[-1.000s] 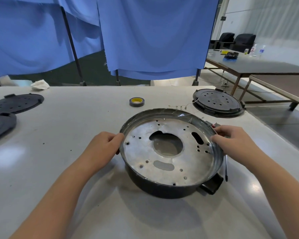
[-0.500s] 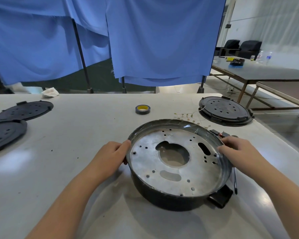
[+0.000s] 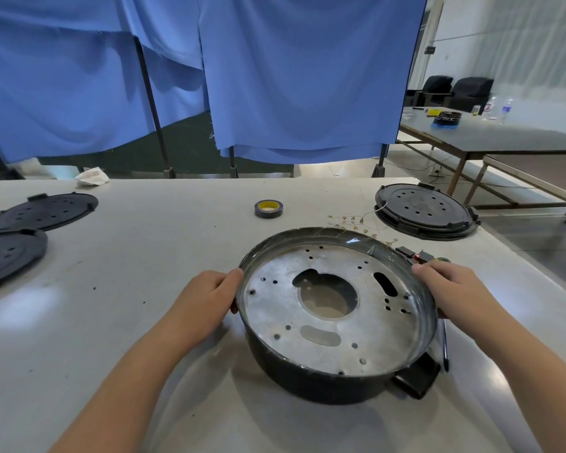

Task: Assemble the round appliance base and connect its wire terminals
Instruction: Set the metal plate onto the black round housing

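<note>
The round black appliance base with a perforated silver metal plate inside (image 3: 337,315) sits upright on the pale grey surface (image 3: 144,289), directly in front of the person. A black tab projects from its lower right side. The left hand (image 3: 206,297) grips the base's left rim, fingers curled against the outer wall and thumb at the top edge. The right hand (image 3: 451,289) grips the right rim in the same way, fingers wrapped over the edge. Just beyond the right hand lie small black and red connector blocks (image 3: 415,255), and behind the base a tangle of thin wires with brass terminals (image 3: 356,222) is spread on the surface. A thin dark pen-like tool (image 3: 444,348) lies just beside the base, under the right forearm. Further back stands a roll of dark tape with a yellow core (image 3: 268,209). A round black perforated cover (image 3: 425,210) rests at the far right; two similar black discs (image 3: 43,212) lie at the far left. Blue cloth screens (image 3: 291,76) hang behind.
</note>
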A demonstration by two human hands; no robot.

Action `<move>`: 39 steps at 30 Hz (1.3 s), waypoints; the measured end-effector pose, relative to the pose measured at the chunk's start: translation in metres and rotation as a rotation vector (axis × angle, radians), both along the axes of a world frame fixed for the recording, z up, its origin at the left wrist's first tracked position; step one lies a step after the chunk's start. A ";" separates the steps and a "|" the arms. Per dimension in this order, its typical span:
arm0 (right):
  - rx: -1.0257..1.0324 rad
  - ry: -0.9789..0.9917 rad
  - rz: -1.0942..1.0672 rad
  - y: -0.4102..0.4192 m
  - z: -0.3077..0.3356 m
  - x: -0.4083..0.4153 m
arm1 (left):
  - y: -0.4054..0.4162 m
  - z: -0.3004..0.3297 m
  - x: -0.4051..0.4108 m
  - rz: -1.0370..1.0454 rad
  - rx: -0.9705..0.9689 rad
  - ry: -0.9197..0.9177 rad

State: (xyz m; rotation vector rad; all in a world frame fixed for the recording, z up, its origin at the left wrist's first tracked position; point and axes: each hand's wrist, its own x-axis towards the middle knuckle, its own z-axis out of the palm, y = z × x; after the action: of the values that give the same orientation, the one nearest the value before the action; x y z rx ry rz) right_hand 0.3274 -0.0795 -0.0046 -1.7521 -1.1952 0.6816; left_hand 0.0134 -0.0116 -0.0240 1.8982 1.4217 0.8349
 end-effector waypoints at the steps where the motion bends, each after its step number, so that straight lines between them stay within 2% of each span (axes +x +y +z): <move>1: 0.008 -0.012 -0.012 0.001 -0.001 0.000 | 0.000 0.000 0.000 0.004 0.000 -0.003; 5: 0.041 -0.056 -0.042 0.003 -0.006 0.001 | 0.000 -0.001 0.000 0.005 -0.004 -0.009; 16: 0.082 0.008 -0.048 0.000 -0.007 -0.003 | 0.001 -0.003 0.001 0.013 -0.029 -0.020; 23: 0.051 0.011 -0.030 0.000 -0.009 -0.001 | -0.001 -0.001 -0.001 0.073 0.082 0.062; 25: 0.035 0.017 -0.035 0.000 -0.010 0.001 | -0.001 0.001 -0.001 0.131 0.139 0.037; 29: 0.037 0.043 -0.082 0.000 -0.007 0.009 | -0.008 0.013 0.003 0.188 0.194 -0.128; 31: 0.048 -0.008 -0.104 -0.002 -0.003 0.016 | -0.016 0.019 0.005 0.120 0.272 -0.145; 34: 0.042 -0.110 -0.099 -0.006 0.001 0.028 | -0.038 0.026 0.015 -0.093 0.380 -0.076; 39: -0.139 -0.464 -0.011 -0.010 0.000 0.042 | -0.061 0.024 0.034 -0.387 0.503 0.133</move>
State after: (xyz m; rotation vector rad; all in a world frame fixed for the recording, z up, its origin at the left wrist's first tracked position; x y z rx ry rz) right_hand 0.3696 -0.0895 -0.0047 -2.1053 -1.4709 0.3642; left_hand 0.0478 -0.0730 0.0004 2.5416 0.9115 0.9441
